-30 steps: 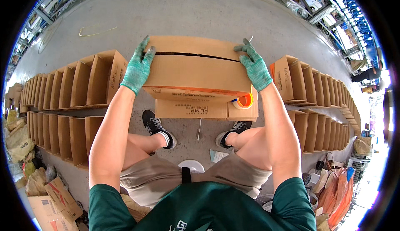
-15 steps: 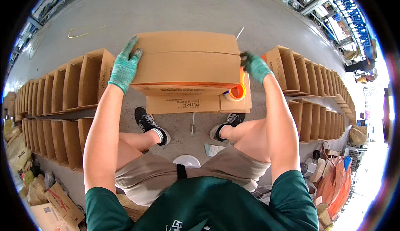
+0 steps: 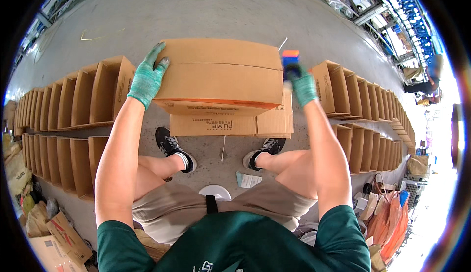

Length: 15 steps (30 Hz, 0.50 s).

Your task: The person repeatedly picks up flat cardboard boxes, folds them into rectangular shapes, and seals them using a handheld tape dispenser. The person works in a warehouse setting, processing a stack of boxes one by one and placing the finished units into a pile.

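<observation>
Cardboard fills most of the view: a closed brown carton (image 3: 218, 76) sits on top of a second, flattened-looking carton (image 3: 230, 124), which rests on the grey concrete floor (image 3: 206, 12) just ahead of the person's two black shoes (image 3: 174, 147). The left hand (image 3: 147, 78), in a green glove, lies flat with fingers spread against the top carton's left upper corner, pressing on it without closing around anything. The right hand (image 3: 300, 83), also gloved in green, is at the carton's right upper corner and is wrapped around a tape dispenser (image 3: 290, 58) with an orange and blue top; motion blur hides whether the tool touches the cardboard. To either side of the person, long rows of open, upright cartons (image 3: 73, 100) stand on the floor, one row to the left and another row (image 3: 363, 100) to the right, curving away toward the rim. A small slip of paper (image 3: 249, 180) lies on the floor between the person's knees.
</observation>
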{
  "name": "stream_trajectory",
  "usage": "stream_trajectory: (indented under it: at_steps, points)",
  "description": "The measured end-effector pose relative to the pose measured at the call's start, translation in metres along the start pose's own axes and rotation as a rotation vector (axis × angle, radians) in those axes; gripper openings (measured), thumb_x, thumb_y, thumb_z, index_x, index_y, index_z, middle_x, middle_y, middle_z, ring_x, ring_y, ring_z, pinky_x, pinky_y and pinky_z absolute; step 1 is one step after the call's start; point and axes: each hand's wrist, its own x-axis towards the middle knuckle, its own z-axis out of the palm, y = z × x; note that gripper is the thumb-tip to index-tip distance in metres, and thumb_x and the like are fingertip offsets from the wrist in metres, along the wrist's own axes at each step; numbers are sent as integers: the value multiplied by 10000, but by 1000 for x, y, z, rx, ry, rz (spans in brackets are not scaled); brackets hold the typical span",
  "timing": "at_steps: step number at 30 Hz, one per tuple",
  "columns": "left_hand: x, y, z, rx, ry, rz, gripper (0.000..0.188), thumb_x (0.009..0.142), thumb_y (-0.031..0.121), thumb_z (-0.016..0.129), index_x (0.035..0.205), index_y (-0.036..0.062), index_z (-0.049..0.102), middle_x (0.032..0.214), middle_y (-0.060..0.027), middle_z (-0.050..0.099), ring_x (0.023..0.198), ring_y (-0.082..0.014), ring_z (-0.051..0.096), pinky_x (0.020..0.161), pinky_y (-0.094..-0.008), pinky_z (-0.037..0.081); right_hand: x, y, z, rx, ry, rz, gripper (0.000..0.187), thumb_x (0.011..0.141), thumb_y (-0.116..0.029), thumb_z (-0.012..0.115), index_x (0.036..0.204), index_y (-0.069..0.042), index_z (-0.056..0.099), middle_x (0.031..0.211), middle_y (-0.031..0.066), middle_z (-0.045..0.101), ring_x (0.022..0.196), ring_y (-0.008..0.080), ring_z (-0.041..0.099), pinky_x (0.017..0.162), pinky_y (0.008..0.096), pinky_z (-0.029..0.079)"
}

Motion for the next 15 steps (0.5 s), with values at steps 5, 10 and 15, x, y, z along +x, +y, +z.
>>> stream_trajectory:
  at_steps: [5,10,15]
  points:
    - [-1,18,6,112,-19,-107,452,1000,192,602,1443,178,510,1470,-90,514,1271,-189,501,1093,-315,384,-5,-120,-22,424,-107,-310,449,893,-227,693,1285,-25,610,848,86,697,675,137,655,597,276,555]
    - [5,6,10,43,-39,-10,460,990,155,611,1439,166,507,1482,-84,503,1316,-199,481,1101,-316,379,10,-146,21,116,-461,-313,547,863,-333,733,1290,-8,626,1014,103,699,817,147,654,722,289,549]
    - [4,5,4,197,39,108,492,946,154,657,1415,140,510,1472,-137,494,1287,-287,528,1078,-356,438,26,-140,39,53,-617,-259,715,815,-489,756,1276,41,621,1125,128,693,997,192,653,909,335,524]
